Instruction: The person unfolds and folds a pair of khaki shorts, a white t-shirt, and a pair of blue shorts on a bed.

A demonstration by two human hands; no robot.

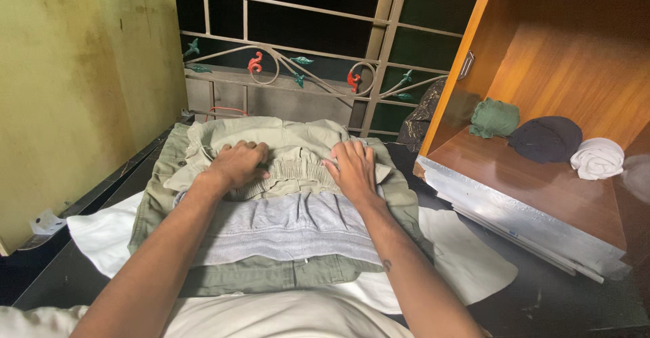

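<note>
A pile of folded clothes lies on a dark surface in front of me. On top is a pale khaki garment (291, 165) with a ribbed elastic band. Under it sits a grey garment (288, 226), then an olive green one (271, 273), with a white cloth (460, 257) at the bottom. My left hand (237, 164) presses flat on the left side of the khaki garment, fingers together. My right hand (352, 167) rests flat on its right side, fingers spread a little. Neither hand grips the cloth.
An open wooden cupboard (542, 196) stands at the right; its shelf holds a green bundle (494, 118), a dark bundle (545, 138) and a white rolled cloth (597, 158). A metal window grille (305, 67) is behind the pile. A yellowish wall (74, 87) is on the left.
</note>
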